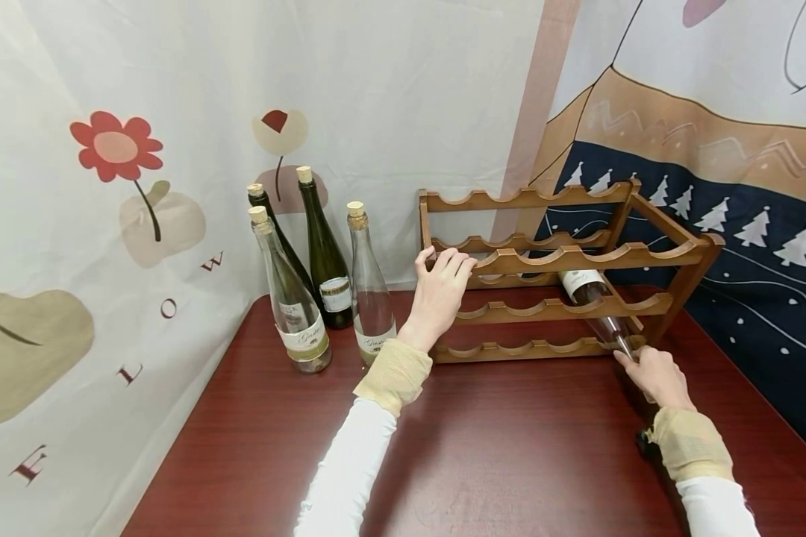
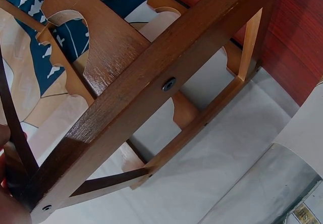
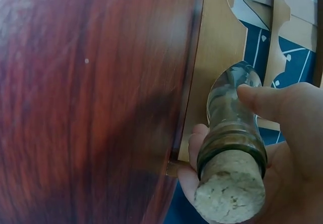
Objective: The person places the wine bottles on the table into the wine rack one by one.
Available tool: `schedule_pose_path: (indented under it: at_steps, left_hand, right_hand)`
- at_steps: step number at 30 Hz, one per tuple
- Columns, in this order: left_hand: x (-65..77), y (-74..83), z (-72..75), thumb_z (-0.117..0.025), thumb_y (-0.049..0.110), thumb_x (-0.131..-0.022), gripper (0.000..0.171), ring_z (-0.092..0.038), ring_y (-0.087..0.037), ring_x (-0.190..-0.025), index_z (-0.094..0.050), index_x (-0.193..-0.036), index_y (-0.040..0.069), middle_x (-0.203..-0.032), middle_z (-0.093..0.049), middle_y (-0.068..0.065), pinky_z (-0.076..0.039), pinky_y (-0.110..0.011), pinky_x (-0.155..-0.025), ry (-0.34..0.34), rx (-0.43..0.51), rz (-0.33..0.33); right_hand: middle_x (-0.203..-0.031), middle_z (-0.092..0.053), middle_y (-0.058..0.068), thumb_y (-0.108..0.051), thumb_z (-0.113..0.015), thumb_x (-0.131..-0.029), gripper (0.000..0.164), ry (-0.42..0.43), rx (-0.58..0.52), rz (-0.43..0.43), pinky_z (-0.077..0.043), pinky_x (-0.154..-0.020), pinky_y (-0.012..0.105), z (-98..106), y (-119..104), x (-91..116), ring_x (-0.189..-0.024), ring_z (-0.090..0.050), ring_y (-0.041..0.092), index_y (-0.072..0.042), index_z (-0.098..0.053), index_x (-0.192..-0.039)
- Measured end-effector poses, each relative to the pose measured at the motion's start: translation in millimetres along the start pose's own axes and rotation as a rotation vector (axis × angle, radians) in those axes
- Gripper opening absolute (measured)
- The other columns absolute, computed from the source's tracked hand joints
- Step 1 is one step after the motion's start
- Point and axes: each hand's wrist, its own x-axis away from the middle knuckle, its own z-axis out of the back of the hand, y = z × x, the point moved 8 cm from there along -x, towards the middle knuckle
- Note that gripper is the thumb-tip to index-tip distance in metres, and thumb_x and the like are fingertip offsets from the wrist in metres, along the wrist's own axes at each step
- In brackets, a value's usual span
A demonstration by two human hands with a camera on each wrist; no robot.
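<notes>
A wooden wine rack (image 1: 580,258) with scalloped rails stands on the table. In its lower tier, at the right end, lies a clear glass wine bottle (image 1: 586,289) with its neck toward me. My right hand (image 1: 658,378) grips the bottle's neck, thumb on top and fingers beneath, as the right wrist view shows; a cork (image 3: 230,187) plugs the mouth. My left hand (image 1: 438,294) holds the rack's front left corner, its fingers bent over the upper rail. Only a bit of that hand shows at the lower left of the left wrist view, against the dark wood frame (image 2: 166,82).
Left of the rack stand several corked bottles: a clear one (image 1: 300,328) in front, a green one (image 1: 324,261) behind, and another clear one (image 1: 372,291) near my left forearm. A printed curtain (image 1: 389,97) hangs behind the dark red table (image 1: 483,447).
</notes>
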Motion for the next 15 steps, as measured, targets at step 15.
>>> schedule_pose_path:
  at_steps: [15]
  left_hand:
    - [0.3,-0.5,-0.8,-0.052,0.016,-0.096,0.017,-0.053,-0.012,-0.11,-0.063,-0.108,0.019,-0.108,-0.064,0.008,-0.029,-0.046,-0.104,0.0,0.004,0.001]
  right_hand:
    - [-0.06,-0.051,0.009,-0.058,-0.051,-0.089,0.055,0.058,0.036,-0.019,-0.037,-0.047,0.033,3.7,0.4,1.6,-0.056,-0.052,0.024,-0.007,-0.054,-0.067]
